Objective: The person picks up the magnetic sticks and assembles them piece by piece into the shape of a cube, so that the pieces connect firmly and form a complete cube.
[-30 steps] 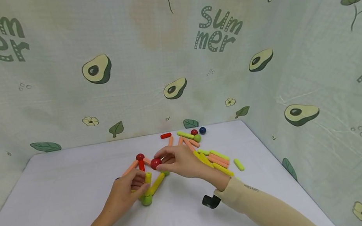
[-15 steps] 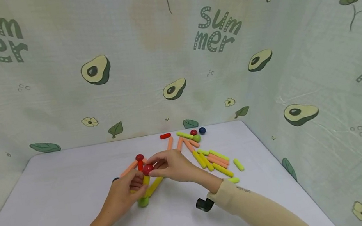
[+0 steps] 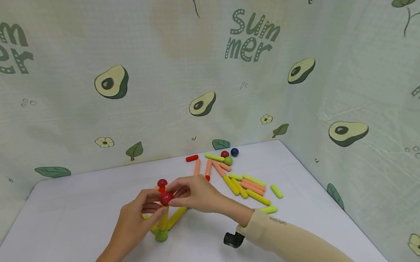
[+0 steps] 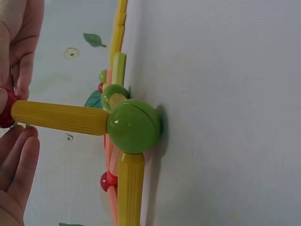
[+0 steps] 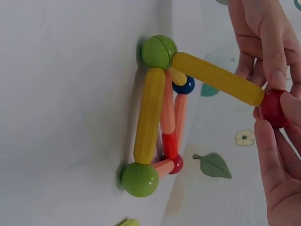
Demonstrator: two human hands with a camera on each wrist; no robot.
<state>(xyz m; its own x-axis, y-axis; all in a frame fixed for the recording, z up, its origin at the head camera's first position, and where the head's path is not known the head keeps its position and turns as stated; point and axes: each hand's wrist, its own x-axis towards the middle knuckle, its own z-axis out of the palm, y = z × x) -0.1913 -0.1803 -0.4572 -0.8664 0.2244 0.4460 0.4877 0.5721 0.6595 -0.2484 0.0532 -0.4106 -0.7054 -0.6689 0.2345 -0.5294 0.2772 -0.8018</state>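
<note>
The fingers of both hands meet on one red ball (image 3: 166, 198), held above the worktop (image 3: 84, 224) in front of the person. The right hand (image 3: 195, 193) pinches it from one side; the left hand (image 3: 134, 216) grasps it from the other, thumb and fingertips against it. The ball sits on the upper end of a yellow stick (image 5: 216, 77), which rises at a tilt from a green ball (image 4: 134, 126) resting on the white surface. From that green ball a second yellow stick (image 5: 150, 115) runs low to another green ball (image 5: 140, 180), and a third yellow stick (image 5: 178, 76) goes toward a blue ball (image 5: 184, 84). At the back of this frame I can see a second red ball (image 5: 178, 164), with a red stick (image 5: 169, 144) and orange sticks (image 5: 180, 115) around it. Over to the person's right lie loose yellow sticks (image 3: 230, 184) and lime sticks (image 3: 277, 191), with a dark blue ball (image 3: 235, 151) near the far edge. A curtain (image 3: 167, 124) printed with avocados hangs behind.
</note>
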